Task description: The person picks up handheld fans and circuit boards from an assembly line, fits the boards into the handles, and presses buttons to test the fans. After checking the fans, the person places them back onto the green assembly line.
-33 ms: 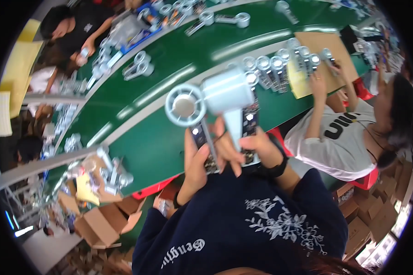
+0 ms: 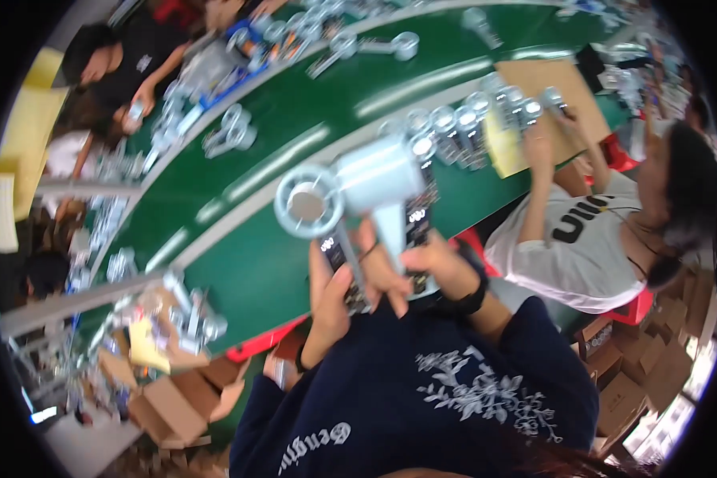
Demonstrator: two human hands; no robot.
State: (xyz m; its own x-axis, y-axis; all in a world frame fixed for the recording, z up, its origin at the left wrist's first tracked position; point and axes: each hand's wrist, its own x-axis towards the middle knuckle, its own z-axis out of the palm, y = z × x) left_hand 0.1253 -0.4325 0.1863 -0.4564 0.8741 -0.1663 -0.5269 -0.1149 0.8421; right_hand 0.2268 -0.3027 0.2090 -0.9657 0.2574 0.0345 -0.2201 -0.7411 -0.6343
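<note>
I hold two pale-blue hair-dryer-shaped devices, probably handheld fans, side by side in front of my chest. My left hand [image 2: 327,299] is closed around the handle of the left fan [image 2: 309,203], whose round ribbed grille faces me. Its handle is uncovered, showing a dark circuit board with a small white light. My right hand [image 2: 446,275] grips the right fan [image 2: 378,175], its barrel turned sideways. A similar board with white lit marks shows along its handle, my thumb lying on it. Fingers curl between the two handles, partly hidden.
A green worktable [image 2: 255,267] curves ahead, with a row of similar fans [image 2: 454,131] beyond my hands. To the right a co-worker [image 2: 581,227] handles fans over a cardboard sheet [image 2: 562,88]. Fan parts [image 2: 191,315] lie at the left; an open carton [image 2: 171,398] stands below.
The scene has shifted slightly left in the picture, and both fans sit a little lower and farther left. Both hands keep their holds. The white lights on the boards look different, smeared by motion.
</note>
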